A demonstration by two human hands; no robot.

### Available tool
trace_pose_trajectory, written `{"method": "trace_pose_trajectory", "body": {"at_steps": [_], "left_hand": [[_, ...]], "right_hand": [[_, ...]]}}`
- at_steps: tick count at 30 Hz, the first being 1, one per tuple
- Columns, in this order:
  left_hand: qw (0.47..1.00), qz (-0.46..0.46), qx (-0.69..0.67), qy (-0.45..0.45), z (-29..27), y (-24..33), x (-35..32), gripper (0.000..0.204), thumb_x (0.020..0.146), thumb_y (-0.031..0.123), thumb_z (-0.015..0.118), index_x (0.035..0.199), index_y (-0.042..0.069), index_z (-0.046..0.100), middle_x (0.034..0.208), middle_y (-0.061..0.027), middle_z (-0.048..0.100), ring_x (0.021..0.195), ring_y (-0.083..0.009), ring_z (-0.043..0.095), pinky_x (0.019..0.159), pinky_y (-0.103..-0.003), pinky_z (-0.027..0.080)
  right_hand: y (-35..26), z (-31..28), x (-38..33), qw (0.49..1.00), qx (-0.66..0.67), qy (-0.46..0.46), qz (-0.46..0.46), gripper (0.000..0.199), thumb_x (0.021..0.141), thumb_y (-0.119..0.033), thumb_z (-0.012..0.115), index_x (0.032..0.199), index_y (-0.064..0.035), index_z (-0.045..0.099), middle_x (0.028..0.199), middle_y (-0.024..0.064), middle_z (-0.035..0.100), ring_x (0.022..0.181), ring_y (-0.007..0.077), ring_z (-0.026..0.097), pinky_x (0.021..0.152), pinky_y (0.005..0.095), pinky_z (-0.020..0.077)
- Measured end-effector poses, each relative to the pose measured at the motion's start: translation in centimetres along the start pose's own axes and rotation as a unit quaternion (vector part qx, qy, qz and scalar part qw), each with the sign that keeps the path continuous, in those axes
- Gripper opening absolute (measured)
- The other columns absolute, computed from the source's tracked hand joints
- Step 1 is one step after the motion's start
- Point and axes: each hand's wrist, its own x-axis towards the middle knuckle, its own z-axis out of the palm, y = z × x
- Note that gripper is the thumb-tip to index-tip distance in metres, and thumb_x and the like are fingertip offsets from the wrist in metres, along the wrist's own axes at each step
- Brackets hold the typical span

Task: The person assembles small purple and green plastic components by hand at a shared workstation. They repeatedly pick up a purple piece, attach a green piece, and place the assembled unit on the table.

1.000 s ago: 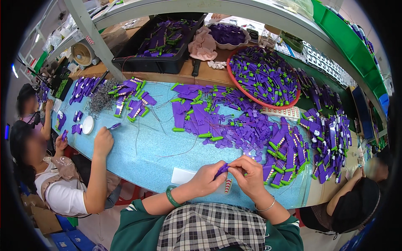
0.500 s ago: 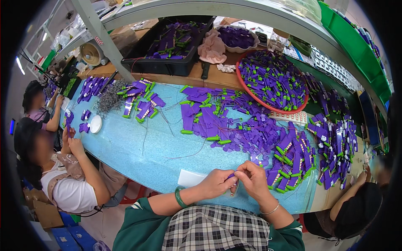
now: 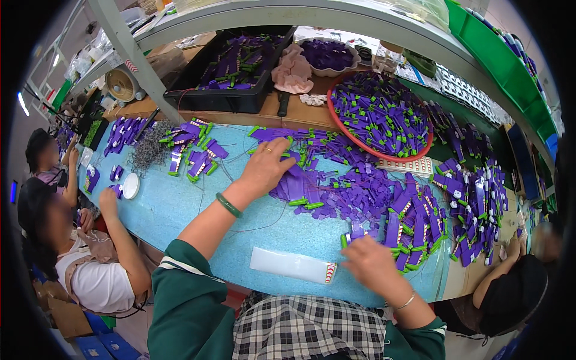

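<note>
My left hand reaches out over the left side of a heap of flat purple pieces with green ends. Its fingers are spread and touch or hover just above them; I cannot tell which. My right hand is lower, near the table's front edge, its fingers smeared by motion. Just beyond its fingertips lies a purple piece with a green end. Between my forearms rests a white strip with red-and-white striped stickers at its right end. Beside my right hand are finished-looking purple pieces with striped stickers.
A red basket heaped with purple-and-green pieces stands at the back, beside a black tray. Small purple tabs and thin wires lie on the blue table. A shelf beam crosses above. Co-workers sit left and right.
My hands were together at the front, pinching a small purple piece. Now they are apart: the left has moved far forward to the heap, the right slightly right. The white strip shows more fully.
</note>
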Motion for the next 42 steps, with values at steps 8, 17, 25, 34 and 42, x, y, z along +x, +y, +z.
{"method": "trace_pose_trajectory", "body": {"at_steps": [8,17,25,34,42], "left_hand": [[0.730,-0.330,-0.440,0.406,-4.9,-3.6,-0.5,0.016,0.090,0.004,0.059,0.105,0.002,0.062,0.100,-0.0083,0.065,0.086,-0.0130,0.061,0.078,-0.024,0.048],[0.656,-0.186,-0.687,0.251,-12.8,4.3,-0.5,0.022,0.100,0.024,0.042,0.093,0.003,0.046,0.082,-0.0143,0.061,0.063,-0.0220,0.064,0.048,-0.030,0.053],[0.527,-0.406,-0.735,-0.129,-3.4,16.3,-11.0,0.019,0.098,0.014,0.042,0.113,0.002,0.043,0.088,-0.0086,0.056,0.078,-0.0161,0.060,0.060,-0.028,0.054],[0.579,-0.408,-0.683,-0.179,-5.0,15.9,-8.2,0.012,0.089,0.012,0.063,0.091,0.000,0.062,0.075,-0.0043,0.062,0.061,-0.0101,0.058,0.054,-0.024,0.049],[0.523,-0.398,-0.750,-0.078,-3.7,16.0,-8.3,0.016,0.092,0.012,0.057,0.105,0.002,0.058,0.085,-0.0061,0.063,0.071,-0.0132,0.061,0.054,-0.025,0.050]], "right_hand": [[-2.9,4.9,-0.3,0.998,0.047,-0.024,-0.032,0.009,0.072,-0.011,0.062,0.078,-0.0063,0.058,0.076,0.0055,0.051,0.075,0.0210,0.052,0.060,0.0323,0.0453],[-3.8,6.0,1.0,0.996,0.088,-0.004,-0.006,0.008,0.073,-0.008,0.060,0.081,-0.0079,0.060,0.077,0.0036,0.053,0.075,0.0206,0.053,0.061,0.0329,0.0458],[-2.9,5.6,1.4,0.979,0.196,0.057,0.000,0.011,0.072,-0.006,0.066,0.082,-0.0070,0.061,0.081,0.0044,0.060,0.077,0.0223,0.057,0.065,0.0342,0.0468],[-2.6,1.5,3.4,0.948,0.297,0.106,0.043,0.016,0.076,-0.008,0.070,0.088,-0.0035,0.060,0.095,0.0100,0.064,0.086,0.0264,0.060,0.069,0.0332,0.0472],[-3.4,3.5,3.2,0.865,0.468,0.117,0.138,0.014,0.080,-0.009,0.068,0.088,-0.0023,0.060,0.093,0.0067,0.062,0.084,0.0177,0.059,0.068,0.0285,0.0468]]}}
